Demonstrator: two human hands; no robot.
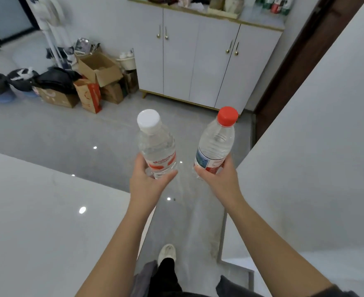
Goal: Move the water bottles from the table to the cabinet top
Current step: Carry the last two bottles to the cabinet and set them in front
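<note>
My left hand point(148, 181) grips a clear water bottle with a white cap point(155, 144) around its lower part, held upright over the floor. My right hand point(217, 179) grips a second clear water bottle with a red cap point(218, 142), tilted slightly right. Both bottles are in the air between the white table point(37, 221) at the lower left and the white cabinet point(198, 61) ahead. The cabinet top point(260, 20) carries several items along its back, with a bare patch towards its right end.
Cardboard boxes point(97, 71), dark bags point(22, 80) and a fan stand crowd the floor left of the cabinet. A white wall point(316, 146) runs along my right, with a dark door frame point(301, 61) beside the cabinet. Grey floor point(91, 129) lies between me and the cabinet.
</note>
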